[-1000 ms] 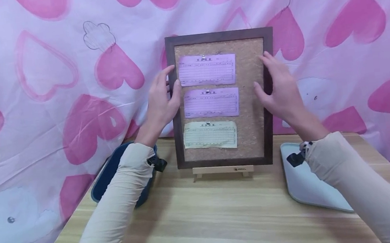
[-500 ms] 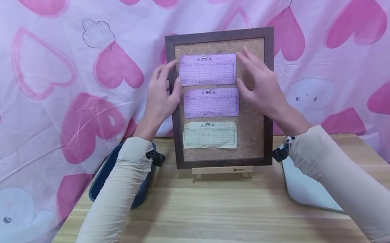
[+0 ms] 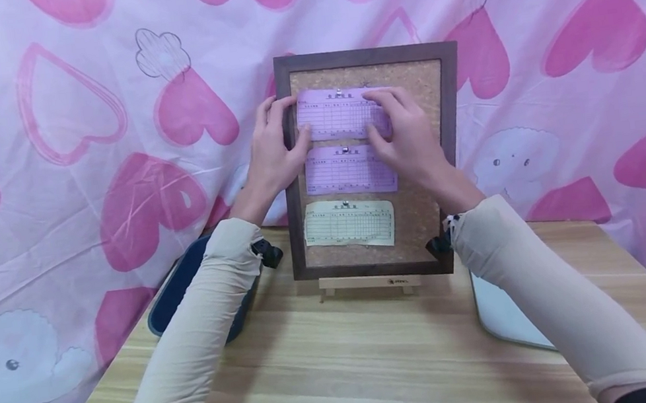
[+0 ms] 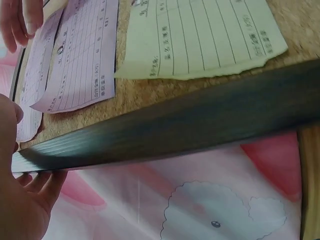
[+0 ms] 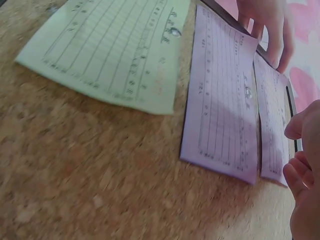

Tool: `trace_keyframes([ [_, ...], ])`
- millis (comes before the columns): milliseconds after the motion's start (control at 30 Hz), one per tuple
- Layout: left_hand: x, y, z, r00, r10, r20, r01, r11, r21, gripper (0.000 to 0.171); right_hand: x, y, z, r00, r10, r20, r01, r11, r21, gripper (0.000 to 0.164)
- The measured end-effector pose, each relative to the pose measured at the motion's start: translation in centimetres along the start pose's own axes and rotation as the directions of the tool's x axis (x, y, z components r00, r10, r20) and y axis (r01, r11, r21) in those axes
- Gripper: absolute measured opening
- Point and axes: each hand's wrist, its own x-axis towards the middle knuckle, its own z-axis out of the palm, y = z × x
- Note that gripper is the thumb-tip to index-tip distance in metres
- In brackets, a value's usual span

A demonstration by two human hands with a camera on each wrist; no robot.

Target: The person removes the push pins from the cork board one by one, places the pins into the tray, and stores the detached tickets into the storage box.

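A dark-framed corkboard (image 3: 421, 150) stands upright, with two purple slips one above the other, the upper slip (image 3: 319, 115) and the middle slip (image 3: 344, 176). Below them is a pale green slip (image 3: 349, 225). Small metal clips sit at the slips' top edges. My left hand (image 3: 272, 151) grips the board's left frame; in the left wrist view its fingers (image 4: 47, 187) wrap behind the edge, with the thumb in front. Over the right part of the upper slip is my right hand (image 3: 411, 138), its fingers loosely bent and holding nothing.
A small wooden easel (image 3: 368, 283) supports the board on the wood table (image 3: 341, 359). A dark blue tray (image 3: 159, 313) lies at the left, partly behind the left sleeve. At the right is a pale tray (image 3: 506, 313). A heart-patterned cloth (image 3: 187, 110) hangs behind.
My right hand has moved left from the board's right frame across to the upper purple slip. My left hand has stayed at the left frame, shifting slightly right.
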Motion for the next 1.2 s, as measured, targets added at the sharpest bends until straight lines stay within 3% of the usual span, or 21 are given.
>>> trace_keyframes([
  [233,0.1,0.1,0.1,0.999,-0.018,-0.032,0.018,1.0,-0.009,0.046,1.1,-0.6,0.9,1.0,0.015,0.025,-0.014,1.0,-0.025,0.039],
  [567,0.2,0.3,0.3,0.998,-0.008,-0.055,0.006,0.999,-0.031,0.029,2.7,-1.3,1.8,0.991,0.107,0.078,-0.108,0.994,0.009,0.031],
  [733,0.2,0.3,0.5,0.998,0.028,-0.064,-0.03,0.999,-0.035,0.025,3.4,-1.4,1.8,0.99,0.121,0.078,-0.12,0.993,-0.01,0.03],
  [1200,0.2,0.6,0.8,0.998,0.0,-0.067,-0.003,0.999,-0.04,0.022,5.5,-1.8,1.1,0.975,0.175,0.135,-0.166,0.983,-0.072,0.024],
])
